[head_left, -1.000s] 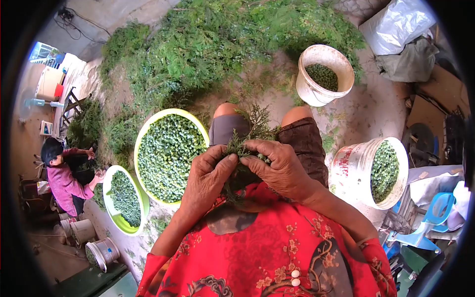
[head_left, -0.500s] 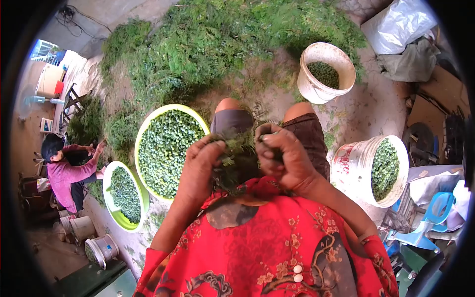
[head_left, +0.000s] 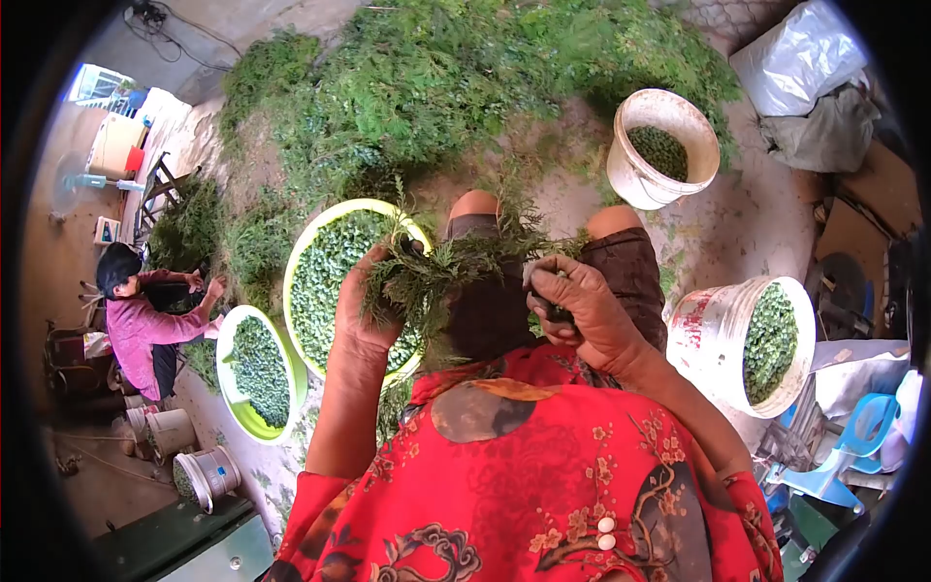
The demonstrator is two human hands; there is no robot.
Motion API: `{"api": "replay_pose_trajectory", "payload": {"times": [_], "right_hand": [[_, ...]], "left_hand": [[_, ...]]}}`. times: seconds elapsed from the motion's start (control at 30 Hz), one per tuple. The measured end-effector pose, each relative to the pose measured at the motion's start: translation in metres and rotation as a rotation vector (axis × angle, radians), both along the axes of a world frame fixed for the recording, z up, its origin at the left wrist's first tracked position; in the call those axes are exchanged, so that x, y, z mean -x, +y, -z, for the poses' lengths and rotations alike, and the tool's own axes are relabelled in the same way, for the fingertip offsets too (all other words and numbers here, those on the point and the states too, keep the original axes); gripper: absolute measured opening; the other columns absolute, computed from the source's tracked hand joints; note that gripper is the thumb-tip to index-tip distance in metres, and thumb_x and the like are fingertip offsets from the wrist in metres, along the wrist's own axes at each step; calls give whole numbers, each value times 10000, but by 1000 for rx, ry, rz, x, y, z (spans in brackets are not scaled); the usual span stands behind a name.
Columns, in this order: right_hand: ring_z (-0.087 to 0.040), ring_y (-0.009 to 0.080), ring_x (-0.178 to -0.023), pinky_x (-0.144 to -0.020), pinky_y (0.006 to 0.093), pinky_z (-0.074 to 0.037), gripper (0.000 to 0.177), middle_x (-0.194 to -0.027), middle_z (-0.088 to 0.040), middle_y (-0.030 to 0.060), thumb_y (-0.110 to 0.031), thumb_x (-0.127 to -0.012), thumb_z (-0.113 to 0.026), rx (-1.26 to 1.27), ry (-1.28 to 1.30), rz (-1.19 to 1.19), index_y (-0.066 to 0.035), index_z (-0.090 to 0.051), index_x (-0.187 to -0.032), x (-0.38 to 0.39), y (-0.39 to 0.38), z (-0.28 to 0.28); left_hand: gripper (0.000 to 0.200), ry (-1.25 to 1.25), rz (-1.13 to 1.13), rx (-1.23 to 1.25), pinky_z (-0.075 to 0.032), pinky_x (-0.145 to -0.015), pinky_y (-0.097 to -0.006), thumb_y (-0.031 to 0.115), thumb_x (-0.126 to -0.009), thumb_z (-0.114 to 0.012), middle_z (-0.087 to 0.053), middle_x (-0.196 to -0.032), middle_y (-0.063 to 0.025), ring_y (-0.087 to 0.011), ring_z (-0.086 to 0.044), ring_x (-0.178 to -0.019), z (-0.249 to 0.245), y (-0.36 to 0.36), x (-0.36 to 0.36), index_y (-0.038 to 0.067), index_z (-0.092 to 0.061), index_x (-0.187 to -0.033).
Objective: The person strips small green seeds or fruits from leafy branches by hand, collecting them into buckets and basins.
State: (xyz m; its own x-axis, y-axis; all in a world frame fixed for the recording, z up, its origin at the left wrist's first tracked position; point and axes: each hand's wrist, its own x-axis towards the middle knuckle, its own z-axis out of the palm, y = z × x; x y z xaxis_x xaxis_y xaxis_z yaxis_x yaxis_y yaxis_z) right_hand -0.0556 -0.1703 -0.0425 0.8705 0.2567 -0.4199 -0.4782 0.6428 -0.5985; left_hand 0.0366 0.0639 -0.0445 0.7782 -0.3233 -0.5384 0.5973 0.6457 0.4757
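My left hand [head_left: 367, 308] is closed around a leafy evergreen sprig [head_left: 436, 276], whose flat, scaly twigs spread over my lap toward the right. Beside the sprig's far end, my right hand [head_left: 592, 315] is curled into a fist, with small dark-green cones [head_left: 558, 311] partly showing between its fingers and palm. Just behind my left hand stands a yellow-green tub [head_left: 290, 291], filled with small green cones [head_left: 335, 267]; the hand and sprig cover its right side.
A large heap of cut evergreen branches [head_left: 417, 107] lies ahead. White buckets holding green cones stand at the front right [head_left: 621, 179] and right [head_left: 693, 325]. To the left, a person in pink [head_left: 145, 320] sits near a smaller green tub [head_left: 291, 373]. A blue plastic chair [head_left: 839, 451] is far right.
My hands have moved apart, the left one turning and shifting left. The sprig, bunched and blurred between them before, now extends visibly from my left hand. The whole view has shifted slightly.
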Motion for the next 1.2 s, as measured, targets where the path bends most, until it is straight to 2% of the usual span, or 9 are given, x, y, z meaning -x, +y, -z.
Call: {"api": "replay_pose_trajectory", "payload": {"times": [0.3,0.4,0.53,0.63,0.77,0.8,0.93,1.0,1.2], "right_hand": [[-350,17,-414,-365,159,-256,205,-652,-496,-23,-279,-899,-546,162,-36,-119,-76,-556,-927,-25,17,10],[-357,13,-436,-370,169,-253,208,-638,-480,-50,-263,-895,-541,293,-114,-40,-62,-572,-938,-35,28,22],[-412,8,-571,-484,182,-343,213,-639,-478,-62,-214,-891,-516,439,-93,-66,-14,-581,-925,-41,32,31],[-403,12,-571,-492,187,-343,180,-649,-495,-56,-174,-876,-513,519,-189,-3,-13,-584,-915,-43,35,43],[-476,78,-630,-589,229,-413,195,-729,-550,-1,-162,-860,-525,674,-365,23,10,-575,-938,-43,40,58],[-519,114,-657,-631,251,-438,202,-762,-575,32,-156,-851,-531,732,-496,73,14,-570,-953,-44,43,61],[-604,252,-755,-711,310,-466,239,-874,-614,136,-156,-838,-553,947,-672,128,13,-548,-1007,-40,47,59],[-601,350,-846,-722,354,-476,286,-945,-602,203,-181,-834,-579,1139,-735,97,-12,-530,-1060,-39,50,58],[-592,352,-860,-710,387,-483,280,-962,-609,180,-178,-849,-568,1203,-834,238,-32,-530,-1085,-38,50,46]], "left_hand": [[268,-18,-98,-105,-488,-812,-339,201,-931,-445,-611,-1022,-114,-233,-590,-880,5,15,-5,22,-541,-1106],[419,-69,112,-236,-405,-892,-457,384,-906,-474,-565,-1118,-118,-252,-520,-1030,0,19,-9,52,-531,-1155],[665,-94,62,-243,-340,-951,-458,528,-790,-592,-508,-1201,-128,-275,-473,-1093,0,23,0,43,-468,-1228],[740,-306,216,-377,-347,-957,-443,534,-776,-606,-492,-1226,-146,-275,-464,-1125,10,30,13,11,-412,-1263],[788,-421,469,-660,-417,-906,-345,309,-696,-772,-468,-1263,-138,-238,-495,-1103,4,33,27,-29,-373,-1285],[672,-484,430,-761,-446,-847,-308,164,-694,-777,-535,-1187,-102,-190,-536,-1008,-3,19,29,-9,-433,-1245],[289,-846,431,-1009,-467,-745,-262,45,-799,-637,-640,-941,-55,-106,-571,-838,14,-2,28,4,-563,-1076],[266,-849,407,-1042,-467,-734,-260,33,-802,-625,-641,-928,-57,-107,-574,-829,22,-4,23,2,-573,-1061],[162,-613,430,-868,-413,-608,-224,84,-872,-559,-608,-817,18,-39,-482,-699,13,-8,21,-6,-610,-997]]}}
